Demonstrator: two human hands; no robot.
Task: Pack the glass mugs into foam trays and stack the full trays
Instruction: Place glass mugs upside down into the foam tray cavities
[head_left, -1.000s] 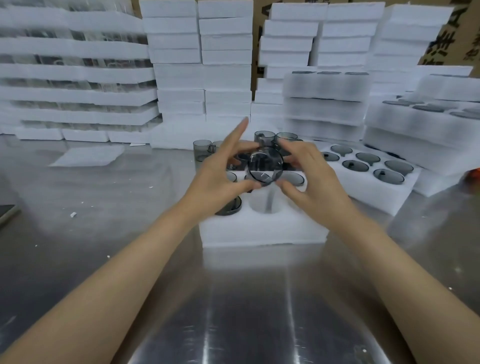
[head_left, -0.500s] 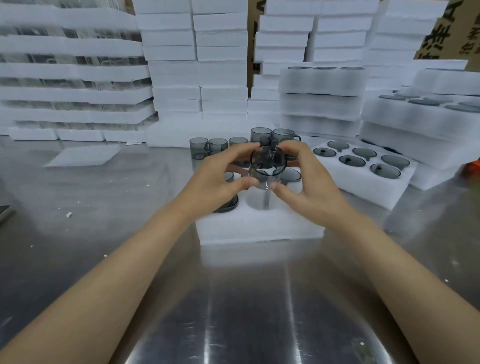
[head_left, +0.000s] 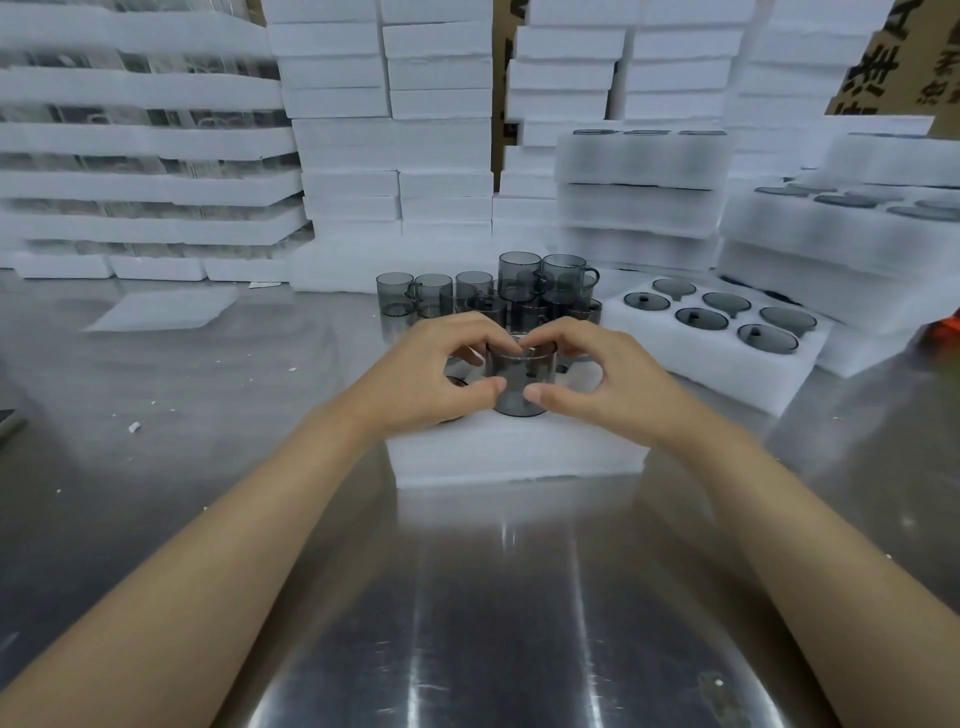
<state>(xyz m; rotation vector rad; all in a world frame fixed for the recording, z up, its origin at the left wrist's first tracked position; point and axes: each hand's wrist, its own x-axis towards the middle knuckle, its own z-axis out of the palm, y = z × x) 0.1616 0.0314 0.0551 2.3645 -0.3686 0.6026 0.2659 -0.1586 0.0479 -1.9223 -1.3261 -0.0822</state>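
A smoky grey glass mug (head_left: 517, 384) stands upright, its base in a front hole of the white foam tray (head_left: 519, 457) in front of me. My left hand (head_left: 431, 379) and my right hand (head_left: 597, 384) grip it from both sides, thumbs on its near wall and fingers curled over the rim. Another mug rim (head_left: 457, 382) shows in the tray under my left hand. Several loose grey mugs (head_left: 519, 291) stand, some stacked, just behind the tray.
A filled foam tray (head_left: 727, 353) lies to the right on the steel table (head_left: 493, 623). Stacks of full trays (head_left: 639, 208) stand behind it and at far right. Tall piles of foam (head_left: 389, 130) line the back. A loose foam sheet (head_left: 166, 312) lies at left.
Both hands turned the mug from tilted toward me to upright and lowered it from above the tray into a front hole. My left fingers curled round it.
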